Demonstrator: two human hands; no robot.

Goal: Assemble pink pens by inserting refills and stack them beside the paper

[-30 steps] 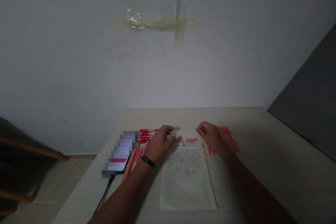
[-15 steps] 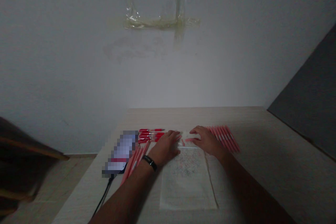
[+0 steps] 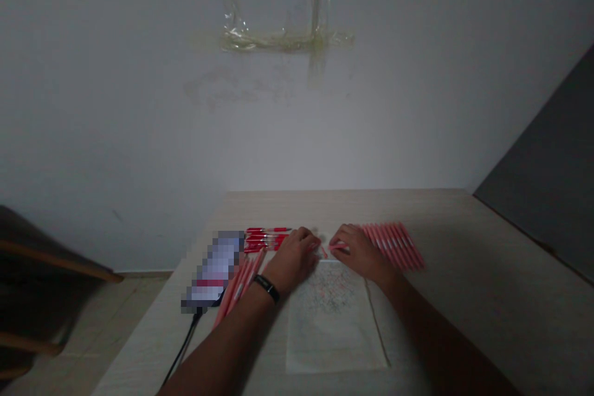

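My left hand (image 3: 297,253) wears a black wristband and rests above the sheet's top left corner, fingers curled together. Something small and pinkish shows at its fingertips, too blurred to name. Across a narrow gap, my right hand (image 3: 358,250) pinches a short pink pen part (image 3: 341,246) between thumb and fingers. A small pink piece (image 3: 323,252) lies on the table between the hands. Below them is a pale sheet (image 3: 336,337) with dark and red scribbles near its top. Beside my right hand, several pink pens (image 3: 394,244) lie in a slanted row.
Several red pens (image 3: 266,239) lie left of my left hand, and more pink pens (image 3: 239,281) lie by my left forearm. A pixelated phone (image 3: 216,269) with a black cable (image 3: 183,340) is at the table's (image 3: 343,201) left edge. A wall (image 3: 343,136) stands behind.
My right hand has moved slightly left, and its fingers have closed on the short pink pen part. My left hand stays nearly in place. The sheet has shifted slightly right in view.
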